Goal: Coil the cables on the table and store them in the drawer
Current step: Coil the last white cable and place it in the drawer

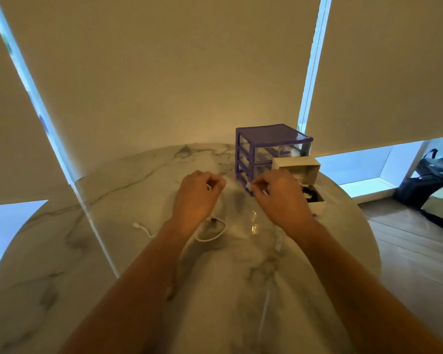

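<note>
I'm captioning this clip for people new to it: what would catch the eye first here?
Two hands at the middle of the round marble table: the left hand and right hand each pinch part of a white cable that loops below the left wrist. Just behind the right hand stands a purple drawer unit, with an open white box beside it.

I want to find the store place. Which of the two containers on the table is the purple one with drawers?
The purple drawer unit, standing farther from the person. The white box beside it, at the right hand, is plain and open.
</note>
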A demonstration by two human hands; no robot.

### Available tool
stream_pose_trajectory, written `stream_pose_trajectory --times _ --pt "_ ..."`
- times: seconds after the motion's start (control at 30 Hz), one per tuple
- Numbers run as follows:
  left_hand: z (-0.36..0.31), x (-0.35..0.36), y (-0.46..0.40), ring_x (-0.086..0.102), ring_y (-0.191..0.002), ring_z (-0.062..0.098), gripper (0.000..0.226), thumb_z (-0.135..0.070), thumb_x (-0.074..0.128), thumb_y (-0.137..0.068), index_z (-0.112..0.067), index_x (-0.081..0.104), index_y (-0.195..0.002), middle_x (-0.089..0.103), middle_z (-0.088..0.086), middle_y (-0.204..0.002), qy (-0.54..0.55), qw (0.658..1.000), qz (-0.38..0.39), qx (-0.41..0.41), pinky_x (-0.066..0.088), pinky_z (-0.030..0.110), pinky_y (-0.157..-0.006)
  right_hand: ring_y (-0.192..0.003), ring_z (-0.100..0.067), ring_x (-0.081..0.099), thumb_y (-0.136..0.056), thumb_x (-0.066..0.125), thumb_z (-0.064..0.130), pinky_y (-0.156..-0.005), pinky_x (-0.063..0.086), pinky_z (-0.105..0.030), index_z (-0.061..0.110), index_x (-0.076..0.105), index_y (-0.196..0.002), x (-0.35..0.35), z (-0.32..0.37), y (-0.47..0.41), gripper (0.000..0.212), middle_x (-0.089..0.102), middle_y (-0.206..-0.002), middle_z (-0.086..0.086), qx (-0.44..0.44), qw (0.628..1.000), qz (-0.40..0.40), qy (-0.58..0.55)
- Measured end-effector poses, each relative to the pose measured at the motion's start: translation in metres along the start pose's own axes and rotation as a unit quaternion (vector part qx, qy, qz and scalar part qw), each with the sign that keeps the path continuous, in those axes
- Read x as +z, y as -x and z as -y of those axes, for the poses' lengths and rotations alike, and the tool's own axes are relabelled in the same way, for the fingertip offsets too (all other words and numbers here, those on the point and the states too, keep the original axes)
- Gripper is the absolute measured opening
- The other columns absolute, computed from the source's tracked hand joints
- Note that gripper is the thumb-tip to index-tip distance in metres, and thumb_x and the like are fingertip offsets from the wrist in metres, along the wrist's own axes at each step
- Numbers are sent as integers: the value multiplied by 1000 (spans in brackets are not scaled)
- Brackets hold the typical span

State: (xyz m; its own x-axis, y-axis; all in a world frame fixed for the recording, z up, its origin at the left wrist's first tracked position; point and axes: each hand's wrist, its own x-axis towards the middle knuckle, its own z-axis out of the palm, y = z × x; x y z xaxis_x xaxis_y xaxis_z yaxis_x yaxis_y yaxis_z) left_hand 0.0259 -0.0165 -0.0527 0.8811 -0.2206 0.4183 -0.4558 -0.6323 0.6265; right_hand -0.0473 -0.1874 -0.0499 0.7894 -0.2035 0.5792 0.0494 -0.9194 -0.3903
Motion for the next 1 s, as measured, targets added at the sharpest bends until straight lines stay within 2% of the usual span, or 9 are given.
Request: stream_pose_trajectory --times 0.13,0.27,0.37,0.5,0.67,0.77,0.87,0.93,1.0 --pt "36 -18 12 49 -103 20 20 -31 52 -96 -31 71 -103 59 -2 -104 -77 997 -7 6 43 33 -88 -82 -17 60 -91 55 32 -77 53 -37 22 72 -88 27 30 3 20 68 -89 2 -23 995 93 -35" --pt "62 -32 19 53 -105 24 22 -29 52 -97 -31 69 -109 60 3 -112 -51 998 18 -28 43 37 -96 -89 -15 64 -87 62 32 -82 53 -33 25 74 -102 48 51 8 20 70 -100 1 -1 975 218 -46" --pt "70 -35 23 59 -98 19 20 -36 58 -93 -31 69 -110 61 4 -110 -23 997 68 -37 47 35 -94 -95 -17 60 -83 66 32 -84 52 -33 27 72 -105 60 57 9 23 64 -104 1 -4 966 259 -2" --pt "76 -32 27 62 -91 14 22 -33 65 -88 -25 71 -107 67 3 -109 -28 993 84 -78 46 25 -84 -93 -18 59 -85 66 29 -81 51 -33 27 74 -99 67 58 10 16 62 -102 1 25 972 234 -4" --pt "76 -33 29 63 -105 18 30 -36 61 -92 -17 70 -114 70 2 -113 -14 990 57 -124 40 23 -86 -78 -6 62 -80 75 27 -76 50 -24 25 76 -92 75 56 17 12 71 -87 9 121 960 181 -175" --pt "68 -34 26 63 -97 15 29 -37 60 -93 -16 71 -110 71 1 -107 68 986 9 -150 41 23 -83 -75 -2 64 -77 78 21 -75 50 -19 21 77 -92 74 61 16 14 70 -80 10 170 933 156 -276" --pt "62 -36 23 65 -93 18 23 -35 57 -94 -16 71 -96 72 3 -98 213 960 -27 -178 47 33 -85 -79 0 63 -85 70 15 -75 50 -12 15 75 -101 68 69 15 17 72 -90 5 180 909 165 -338" --pt "60 -39 24 65 -91 14 26 -35 54 -95 -14 70 -98 73 1 -97 252 952 -39 -172 48 34 -84 -75 2 63 -93 57 12 -67 48 -7 13 72 -107 62 74 14 20 73 -97 0 206 881 164 -393" --pt "57 -41 25 64 -90 8 29 -34 50 -98 -10 64 -106 74 -4 -96 285 943 -42 -164 47 27 -80 -71 -2 62 -98 47 17 -59 47 -10 12 71 -109 55 79 14 27 73 -94 -2 252 840 166 -451"
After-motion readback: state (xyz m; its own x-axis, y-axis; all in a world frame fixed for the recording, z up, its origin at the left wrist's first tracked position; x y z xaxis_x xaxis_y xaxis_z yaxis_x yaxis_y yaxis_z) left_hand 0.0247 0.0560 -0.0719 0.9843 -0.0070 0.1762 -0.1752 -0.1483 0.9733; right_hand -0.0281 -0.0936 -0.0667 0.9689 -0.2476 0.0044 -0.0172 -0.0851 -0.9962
